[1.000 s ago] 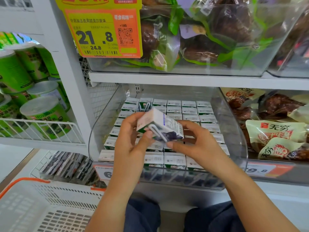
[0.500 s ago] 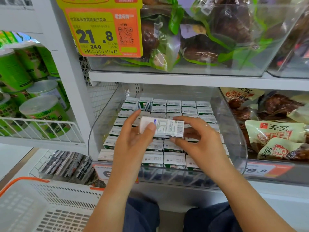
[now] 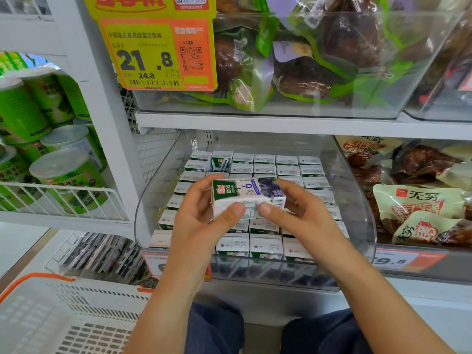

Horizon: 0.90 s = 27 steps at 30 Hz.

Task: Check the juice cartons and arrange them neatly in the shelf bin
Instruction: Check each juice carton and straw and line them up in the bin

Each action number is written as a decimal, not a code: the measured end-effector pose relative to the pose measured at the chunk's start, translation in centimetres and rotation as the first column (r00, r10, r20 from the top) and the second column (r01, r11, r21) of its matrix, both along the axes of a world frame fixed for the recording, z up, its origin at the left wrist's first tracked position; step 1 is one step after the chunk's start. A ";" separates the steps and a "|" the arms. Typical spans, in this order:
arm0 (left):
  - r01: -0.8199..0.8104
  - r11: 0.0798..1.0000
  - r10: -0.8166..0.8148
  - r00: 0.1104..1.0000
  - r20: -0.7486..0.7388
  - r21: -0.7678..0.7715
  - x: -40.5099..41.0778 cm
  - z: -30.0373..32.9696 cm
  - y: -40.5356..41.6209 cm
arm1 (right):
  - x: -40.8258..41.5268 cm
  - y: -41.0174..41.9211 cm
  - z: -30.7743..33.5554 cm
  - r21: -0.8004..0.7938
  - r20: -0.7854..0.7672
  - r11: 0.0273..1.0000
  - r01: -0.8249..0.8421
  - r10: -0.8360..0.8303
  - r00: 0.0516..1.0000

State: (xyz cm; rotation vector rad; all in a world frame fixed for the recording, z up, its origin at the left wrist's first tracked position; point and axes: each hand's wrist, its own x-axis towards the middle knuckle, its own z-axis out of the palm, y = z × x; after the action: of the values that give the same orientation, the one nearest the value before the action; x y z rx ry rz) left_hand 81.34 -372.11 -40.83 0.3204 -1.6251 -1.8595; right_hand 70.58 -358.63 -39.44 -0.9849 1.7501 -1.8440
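While both hands grip it, a blueberry juice carton (image 3: 249, 194) lies sideways above the clear shelf bin (image 3: 357, 213).
Left hand (image 3: 201, 221) and right hand (image 3: 298, 215) pinch its ends over the rows of packed cartons (image 3: 265, 245).

Both forearms extend forward and upward from the lower edge of the view, converging at centre. The left hand (image 3: 201, 213) is raised with fingers curled behind the held juice carton (image 3: 247, 195) and thumb pressed on its near face. The right hand (image 3: 298, 213) mirrors this pose, thumb forward, fingers wrapped behind. The two thumb tips lie close together, apart.
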 end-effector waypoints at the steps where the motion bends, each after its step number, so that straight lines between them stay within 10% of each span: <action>1: 0.020 1.000 -0.020 1.000 0.010 -0.016 0.0 -0.1 0.0 | 0.0 0.0 0.1 -0.021 0.005 0.999 0.028 -0.028 1.000; 14: 0.103 0.785 0.147 0.927 0.346 -0.610 -0.4 -1.4 1.2 | 1.0 0.1 -0.4 -0.107 -0.623 0.878 0.467 -0.425 0.657; 22: -0.066 0.768 0.225 0.959 0.172 -0.637 -0.3 -0.5 1.5 | -0.4 0.4 0.6 -0.079 0.093 0.949 0.304 -0.297 0.950; 27: -0.166 0.881 0.195 0.980 0.022 -0.443 -0.3 -0.7 1.1 | -1.0 0.7 0.2 0.082 0.204 0.993 0.084 -0.099 0.974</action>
State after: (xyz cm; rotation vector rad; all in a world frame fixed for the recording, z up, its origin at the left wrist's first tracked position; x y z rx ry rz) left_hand 81.08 -371.00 -41.53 0.3240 -1.9324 -1.3076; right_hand 69.58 -357.97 -39.28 -0.6665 1.7471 -1.8503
